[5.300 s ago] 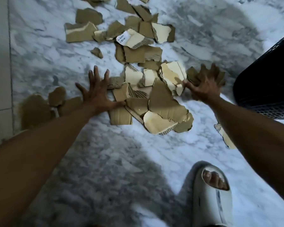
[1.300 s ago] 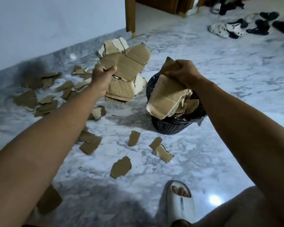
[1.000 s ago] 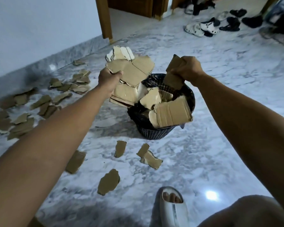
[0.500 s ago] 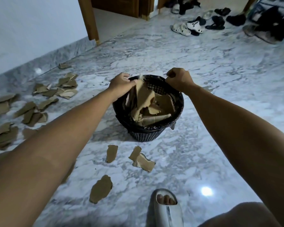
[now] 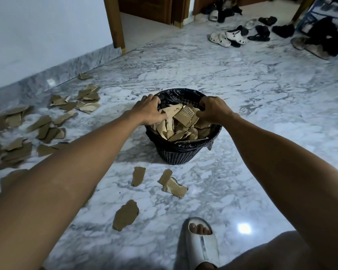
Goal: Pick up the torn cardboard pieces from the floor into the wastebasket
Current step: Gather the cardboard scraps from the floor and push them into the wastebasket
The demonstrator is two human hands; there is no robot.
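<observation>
The cardboard (image 5: 180,123) already binned sits heaped in the wastebasket (image 5: 183,152) at the middle of the frame, some scraps standing above the rim. Both hands are on that heap: the left hand (image 5: 149,111) lies flat on its left side, fingers (image 5: 154,100) straight and close together, pressing down; the right hand (image 5: 213,111) has its fingers curled over the right side, though whether they pinch a scrap or just push I cannot tell.

What is left lies on the floor (image 5: 242,90). The main scatter (image 5: 37,129) fills the left of the frame, running from lower left up towards the wall, well apart from the basket and on the left hand's side. 4 loose scraps (image 5: 172,184) lie just below the basket, between it and the slippered foot (image 5: 201,244), roughly midway between the 2 arms.

So my judgement is that the next reach turns leftward and down, with the left hand nearer the big scatter, and either hand able to take the 4 near scraps.
</observation>
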